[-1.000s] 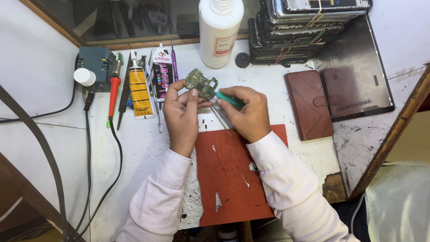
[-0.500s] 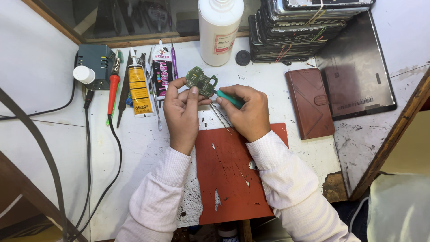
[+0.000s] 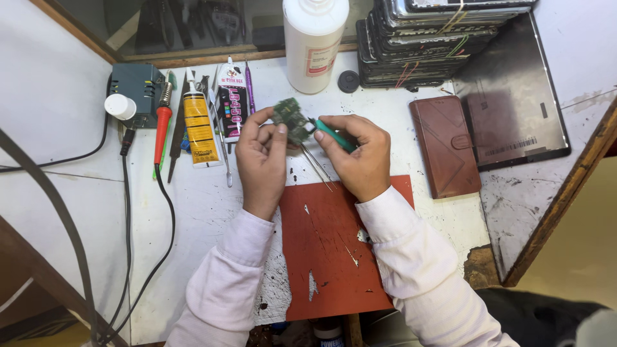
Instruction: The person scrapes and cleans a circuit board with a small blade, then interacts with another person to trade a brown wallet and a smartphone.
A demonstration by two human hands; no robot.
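One small green circuit board (image 3: 290, 119) pinched in left hand (image 3: 262, 160) fingers (image 3: 277, 132), green-handled tool (image 3: 333, 135) gripped in right hand (image 3: 360, 157) fingers touching its edge, metal tweezers (image 3: 316, 167) just below, red mat (image 3: 334, 250) on desk (image 3: 193, 212) beneath.

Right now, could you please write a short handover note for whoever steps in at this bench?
Left hand: pinches the small green circuit board, raised above the bench.
Right hand: grips a green-handled tool, its tip at the board's edge.
Metal tweezers lie between the hands; whether a finger touches them is unclear.
Red mat lies under the wrists; glue tubes and a red-handled soldering iron lie to the left.
Done: board in hand. Left: the work on the board; its progress cannot be judged.
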